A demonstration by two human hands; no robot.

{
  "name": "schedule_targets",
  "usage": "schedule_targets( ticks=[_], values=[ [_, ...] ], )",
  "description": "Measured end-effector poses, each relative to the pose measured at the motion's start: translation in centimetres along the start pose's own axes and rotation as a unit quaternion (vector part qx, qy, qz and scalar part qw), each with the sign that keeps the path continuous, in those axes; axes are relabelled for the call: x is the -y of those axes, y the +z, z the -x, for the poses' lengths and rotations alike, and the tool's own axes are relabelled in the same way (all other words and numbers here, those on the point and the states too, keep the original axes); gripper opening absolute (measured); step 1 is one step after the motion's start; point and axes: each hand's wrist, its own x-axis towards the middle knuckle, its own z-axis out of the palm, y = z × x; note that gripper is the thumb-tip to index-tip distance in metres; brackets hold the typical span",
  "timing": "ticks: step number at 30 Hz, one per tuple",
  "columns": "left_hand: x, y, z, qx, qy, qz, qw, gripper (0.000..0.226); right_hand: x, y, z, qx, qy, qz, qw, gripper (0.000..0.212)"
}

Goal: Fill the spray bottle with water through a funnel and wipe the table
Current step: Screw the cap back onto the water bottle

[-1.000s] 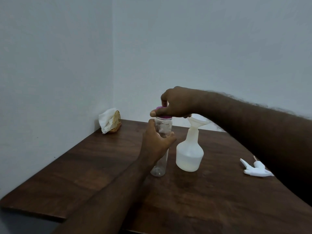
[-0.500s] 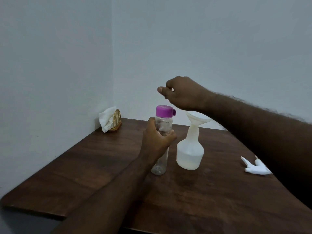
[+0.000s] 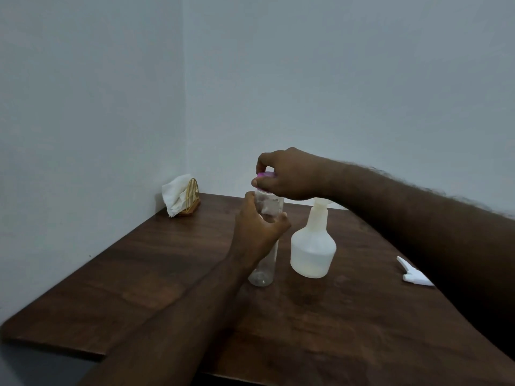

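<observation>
A clear water bottle (image 3: 263, 270) stands upright on the dark wooden table (image 3: 167, 274). My left hand (image 3: 257, 232) is wrapped around its middle. My right hand (image 3: 289, 175) grips its purple cap (image 3: 263, 176) from above. Just right of the bottle stands the white translucent spray bottle (image 3: 312, 250), headless, with a white funnel (image 3: 320, 203) in its neck, mostly hidden behind my right forearm. The white spray head (image 3: 415, 275) lies on the table at the right, partly covered by my arm.
A small wicker holder with white paper napkins (image 3: 179, 201) sits in the back left corner against the wall. Walls close the table at the back and left. The table's near left edge runs diagonally.
My right hand had lifted off the purple cap half a second ago; now it has come back down and grips the cap again. The left hand has stayed on the bottle.
</observation>
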Motion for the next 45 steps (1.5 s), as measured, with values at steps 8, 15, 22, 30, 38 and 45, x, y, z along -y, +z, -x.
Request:
schedule_targets(
  ticks=[8,15,22,30,38,45],
  values=[
    [0.1,-0.9,0.2,0.106,-0.11,0.083,0.985,0.042,-0.9,2.5,-0.8,-0.038,-0.001,-0.124,0.991,0.034],
    [0.5,-1.1,0.4,0.137,-0.105,0.062,0.983,0.024,-1.4,5.2,-0.8,-0.117,0.018,-0.531,0.839,0.006],
    [0.6,0.0,1.1,0.048,-0.043,0.05,0.997,0.036,-0.2,6.9,-0.9,-0.255,0.055,-0.448,0.855,0.005],
    [0.4,0.3,1.6,0.009,-0.019,0.036,0.999,0.038,1.0,6.8,-0.3,-0.31,0.112,-0.403,0.854,0.017],
    [-0.2,-0.1,1.7,0.024,-0.024,0.034,0.999,0.033,1.1,6.8,0.3,-0.292,0.128,-0.439,0.84,0.038],
    [2.4,-1.8,4.8,0.18,-0.125,-0.104,0.97,0.088,0.5,10.6,4.1,-0.21,0.161,-0.52,0.812,0.074]
  ],
)
